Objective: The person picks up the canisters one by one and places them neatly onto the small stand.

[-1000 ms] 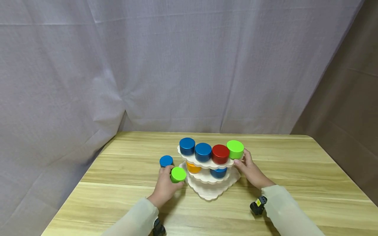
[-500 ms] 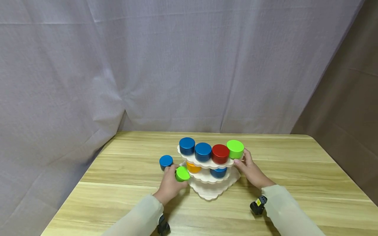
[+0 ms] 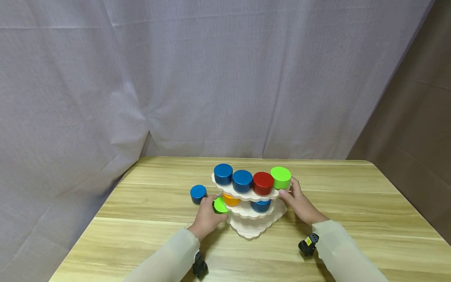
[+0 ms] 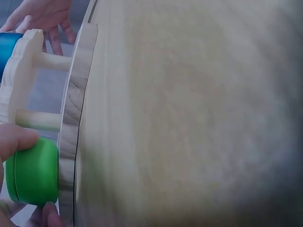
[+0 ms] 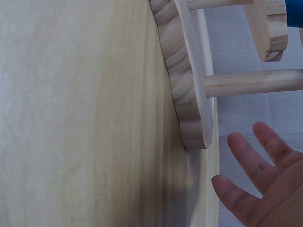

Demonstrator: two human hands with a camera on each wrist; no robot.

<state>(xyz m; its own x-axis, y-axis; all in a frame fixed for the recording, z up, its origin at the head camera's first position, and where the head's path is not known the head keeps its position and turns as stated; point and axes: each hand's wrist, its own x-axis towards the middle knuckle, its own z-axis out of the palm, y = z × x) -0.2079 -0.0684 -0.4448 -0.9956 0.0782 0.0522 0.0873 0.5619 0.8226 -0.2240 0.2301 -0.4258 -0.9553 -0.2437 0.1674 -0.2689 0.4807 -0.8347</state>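
Observation:
My left hand grips a small green round tin at the left side of a three-tier wooden stand. In the left wrist view this green tin stands against the bottom tier, with thumb and fingers around it. My right hand holds the right corner of the top tier between thumb and forefinger. Its other fingers spread loosely below, in the right wrist view. Two blue tins, a red tin and another green tin stand on the top tier.
The middle tier bears an orange tin and a blue tin, both partly hidden by the top tier. A loose blue tin stands on the wooden table, left of the stand. A grey curtain hangs behind.
My left hand has moved right with the green tin, from beside the stand to the bottom tier's left side. The tin tilted midway. The right hand and the stand have stayed put.

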